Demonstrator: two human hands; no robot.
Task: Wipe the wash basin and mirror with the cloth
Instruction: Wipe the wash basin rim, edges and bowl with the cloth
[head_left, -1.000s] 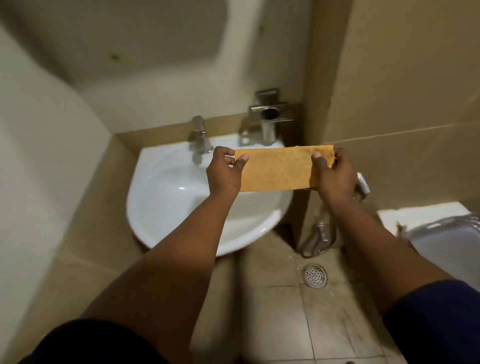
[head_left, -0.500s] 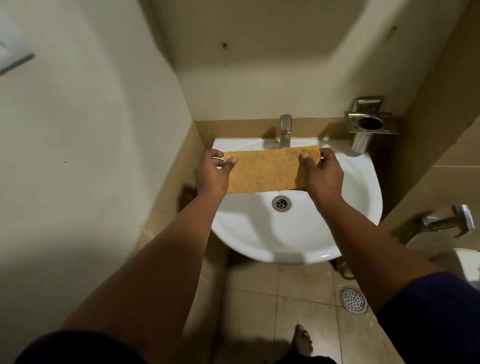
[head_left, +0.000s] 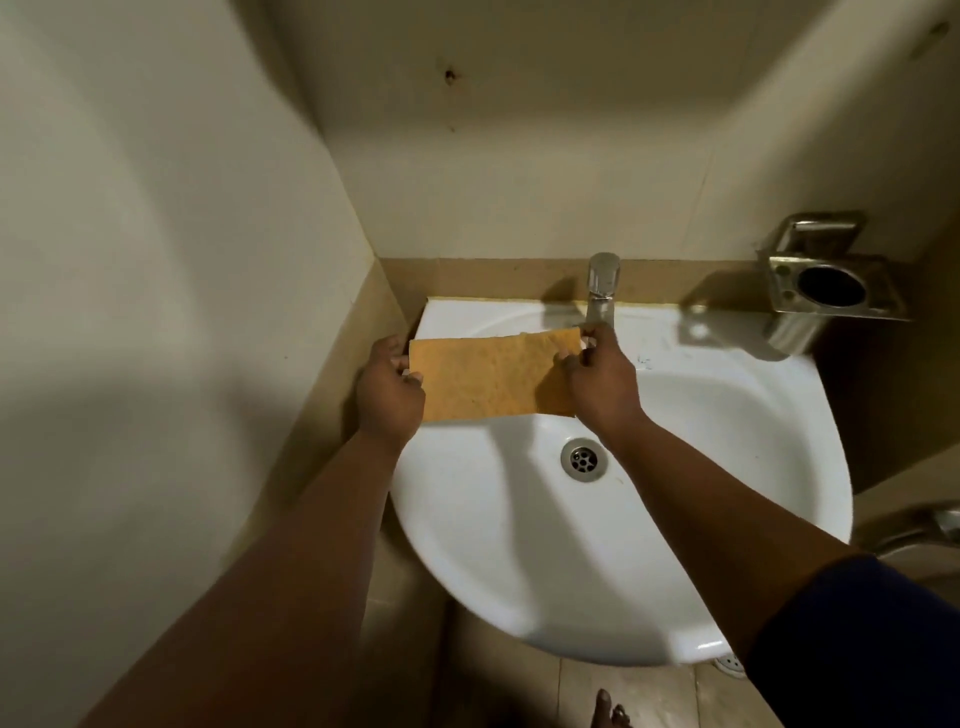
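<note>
The orange rectangular cloth (head_left: 493, 376) is stretched over the back left rim of the white ceramic wash basin (head_left: 727, 519). The left hand (head_left: 389, 395) and right hand (head_left: 602, 384) each pinch one end.

- A small bathroom or washroom, likely in a home.
- A white wall-hung basin (head_left: 675, 545) with a drain (head_left: 584, 459) fills the middle.
- A chrome tap (head_left: 601, 286) stands at the basin's 12 o'clock edge.
- A steel tumbler holder (head_left: 826, 291) is fixed to the wall at 2 o'clock.
- Beige tiles (head_left: 519, 280) band the cream walls; the floor (head_left: 639, 696) at 6 o'clock is tiled too.
</note>
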